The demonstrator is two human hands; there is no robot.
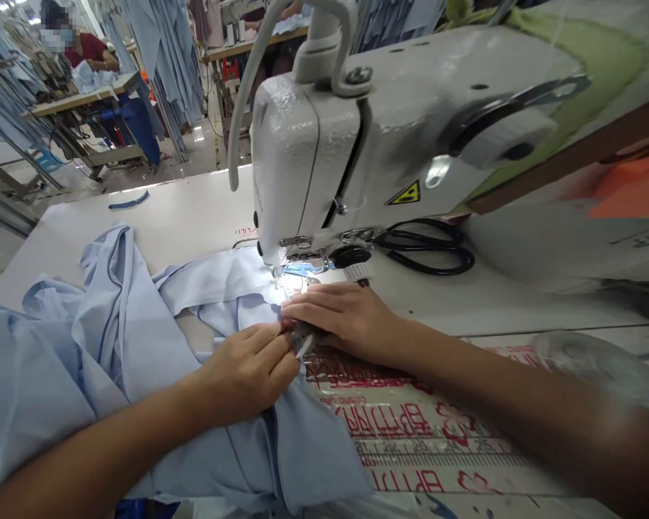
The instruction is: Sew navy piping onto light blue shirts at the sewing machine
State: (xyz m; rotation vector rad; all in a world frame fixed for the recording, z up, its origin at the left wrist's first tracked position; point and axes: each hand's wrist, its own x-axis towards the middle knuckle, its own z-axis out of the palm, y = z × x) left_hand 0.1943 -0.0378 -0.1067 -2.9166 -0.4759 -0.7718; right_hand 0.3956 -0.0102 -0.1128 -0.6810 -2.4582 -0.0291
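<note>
Light blue fabric (314, 447) runs under the needle area of a white sewing machine (286, 158) and bunches over the table's left side. With its fingers curled closed, my left hand (252, 371) grips the fabric edge just in front of the presser foot (277, 276). My right hand (351, 321) is beside it, fingers together and bent, fingertips on the same edge close to the lit needle spot; its thumb is hidden. Between the hands, under my right palm, a small shiny object (306, 342) shows, too covered to name.
A coiled black cable (430, 249) lies right of the machine head. A measuring tape strip (443, 448) runs along the table's front under printed plastic. A dark blue fabric strip (128, 200) lies at the far left. Another person (89, 54) sits at a table behind.
</note>
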